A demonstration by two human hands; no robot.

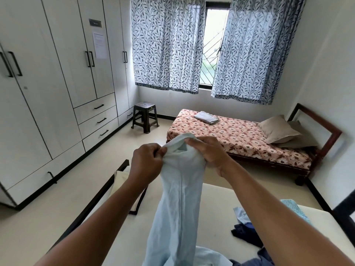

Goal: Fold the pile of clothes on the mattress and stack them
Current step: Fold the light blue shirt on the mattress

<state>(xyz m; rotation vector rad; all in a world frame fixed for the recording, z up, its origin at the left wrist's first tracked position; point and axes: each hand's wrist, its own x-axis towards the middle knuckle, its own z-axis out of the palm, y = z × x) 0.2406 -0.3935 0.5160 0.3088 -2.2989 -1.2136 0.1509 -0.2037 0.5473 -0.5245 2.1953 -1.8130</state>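
Observation:
A pale blue garment (178, 198) hangs in the air over the cream mattress (217, 204), held up by its top edge. My left hand (147, 162) pinches the left side of that edge. My right hand (208, 152) grips the right side, fingers curled over the cloth. The garment's lower end trails down to the mattress at the bottom of the view. A pile of unfolded clothes (247, 233), dark blue and light blue, lies on the mattress to the right, partly hidden behind my right forearm. A teal patterned cloth (294, 208) lies beyond it.
A second bed (240, 137) with a floral sheet, two pillows and a folded grey cloth (206, 117) stands at the back right. White wardrobes (48, 93) line the left wall. A dark plastic stool (145, 116) sits under the curtained window (211, 45).

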